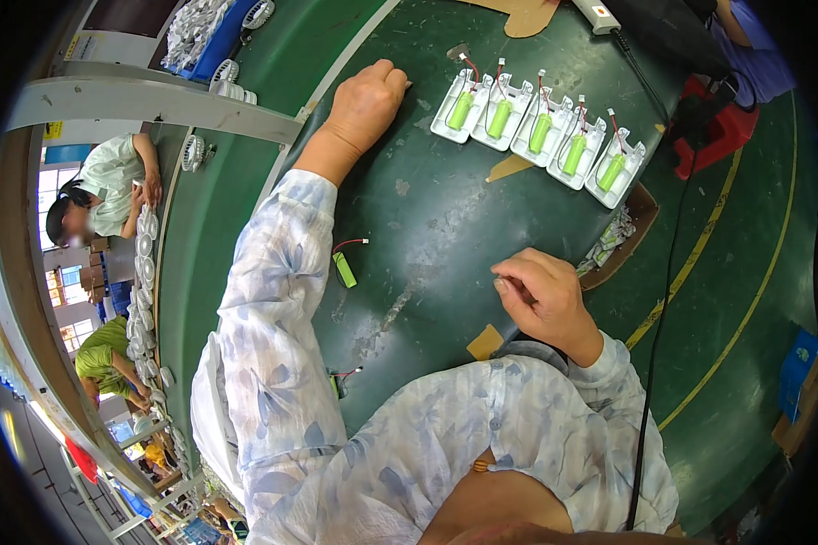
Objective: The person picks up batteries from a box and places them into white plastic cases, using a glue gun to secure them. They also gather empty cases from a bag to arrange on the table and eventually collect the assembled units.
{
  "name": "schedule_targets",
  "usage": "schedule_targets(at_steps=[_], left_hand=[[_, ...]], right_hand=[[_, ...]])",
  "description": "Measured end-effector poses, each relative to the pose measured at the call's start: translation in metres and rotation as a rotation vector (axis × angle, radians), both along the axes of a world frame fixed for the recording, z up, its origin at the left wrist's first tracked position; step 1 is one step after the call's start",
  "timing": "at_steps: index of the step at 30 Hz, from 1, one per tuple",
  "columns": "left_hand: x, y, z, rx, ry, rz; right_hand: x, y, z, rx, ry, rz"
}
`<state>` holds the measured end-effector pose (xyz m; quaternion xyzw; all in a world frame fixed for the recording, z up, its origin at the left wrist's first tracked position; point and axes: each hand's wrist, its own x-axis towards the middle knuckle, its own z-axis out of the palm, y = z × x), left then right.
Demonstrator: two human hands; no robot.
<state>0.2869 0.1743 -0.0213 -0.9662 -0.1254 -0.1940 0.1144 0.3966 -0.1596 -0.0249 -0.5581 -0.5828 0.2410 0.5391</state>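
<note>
My left hand (368,100) reaches far forward and rests on the dark green table (445,227) with its fingers curled in; nothing shows in it. Just to its right stands a row of several white plastic housings (541,136), each with a green cylindrical battery and red wire in it. My right hand (541,295) lies close to my body, thumb pressed against the fingertips, with no object visible between them. A loose green battery (344,269) with a red wire lies between my arms. A second one (338,381) peeks out beside my left sleeve.
A cardboard box of small parts (620,232) sits right of my right hand. A black cable (663,272) runs down the table from a white power strip (596,13). A red object (723,132) stands far right. On the left a conveyor carries white round parts (144,263), with co-workers (109,186) beside it.
</note>
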Motion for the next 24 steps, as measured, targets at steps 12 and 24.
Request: schedule_targets(at_steps=[12,24], left_hand=[[-0.009,0.016,0.001,-0.515,-0.199,0.246],[-0.028,0.016,0.005,-0.602,-0.157,0.252]], right_hand=[[0.0,0.0,0.0,0.027,0.006,0.005],[0.003,0.003,-0.003,0.07,-0.02,0.016]])
